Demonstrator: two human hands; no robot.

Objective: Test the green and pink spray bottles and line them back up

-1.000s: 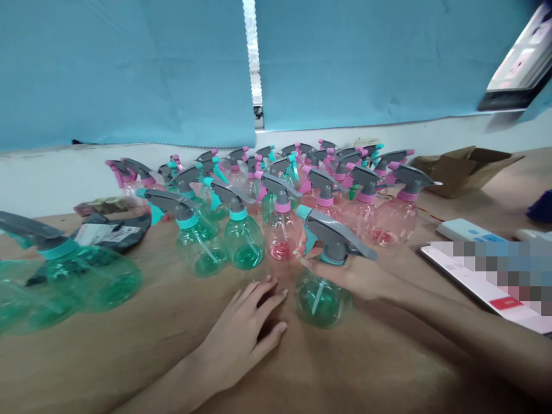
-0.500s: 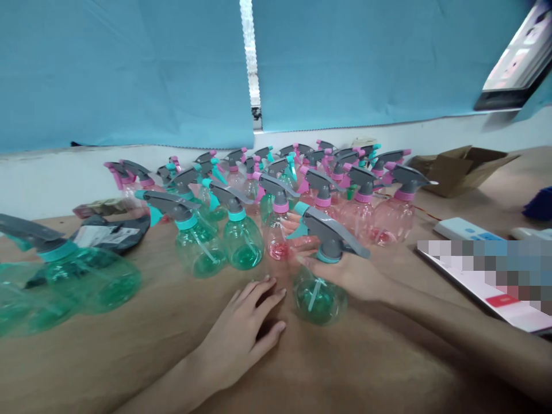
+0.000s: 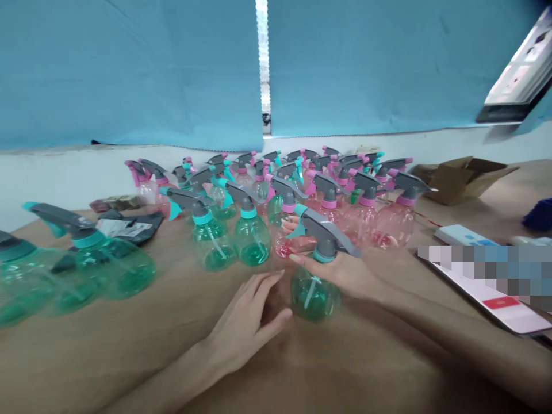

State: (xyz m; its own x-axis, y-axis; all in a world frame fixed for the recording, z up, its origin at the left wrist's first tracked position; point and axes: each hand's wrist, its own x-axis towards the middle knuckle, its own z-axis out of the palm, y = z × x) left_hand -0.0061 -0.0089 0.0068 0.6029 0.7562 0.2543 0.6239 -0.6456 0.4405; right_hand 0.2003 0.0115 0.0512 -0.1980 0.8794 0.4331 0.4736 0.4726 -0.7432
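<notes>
A green spray bottle (image 3: 314,296) with a grey and teal trigger head stands upright in front of me. My right hand (image 3: 340,270) is around its neck from the right, thumb on the near side, other fingers partly hidden behind the head. My left hand (image 3: 248,310) rests just left of the bottle, apart from it, palm down and holding nothing. Its fingers are extended, with the thumb spread toward the bottle. Just beyond are a green spray bottle with a teal collar (image 3: 252,244) and a pink-collared spray bottle (image 3: 284,230), partly covered by my right fingers.
Several pink and green spray bottles crowd the back of the table. More green bottles (image 3: 116,267) stand at the left, by a dark plastic packet (image 3: 129,227). At the right are an open cardboard box (image 3: 457,179), a white device (image 3: 463,234) and a tablet-like screen (image 3: 483,293).
The view has swung slightly left, so most things sit farther right. My left fingers have drawn closer together, nearer to the held spray bottle. My right hand keeps its grip.
</notes>
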